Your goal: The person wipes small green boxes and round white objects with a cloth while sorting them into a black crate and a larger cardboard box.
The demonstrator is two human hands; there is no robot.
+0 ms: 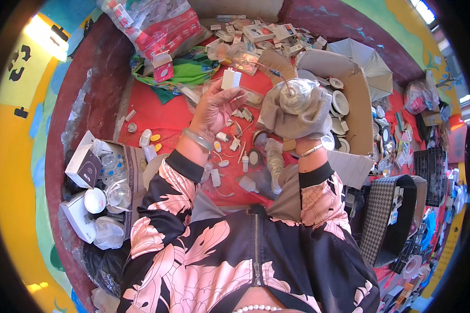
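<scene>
My left hand (pixel 216 108) is raised over the red floor covering (pixel 152 113), its fingertips around a small white plastic box (pixel 231 79). A grey cloth (pixel 276 113) hides most of my right hand (pixel 310 144), which holds a clear ribbed lamp (pixel 293 94) through it. From the lamp's top, a thin wire with a dark connector (pixel 275 72) runs up and to the left. Below my hands lie small switches, adapters and cords, among them a compact fluorescent bulb (pixel 245 161) and a white bulb (pixel 249 184).
At right stands an open cardboard box (pixel 358 98) of round white light fittings, before a silver umbrella (pixel 360 62). Small cartons (pixel 258 32) pile at the back beside a printed plastic sack (pixel 160 27). A box of clear lamp parts (pixel 135 184) is at left.
</scene>
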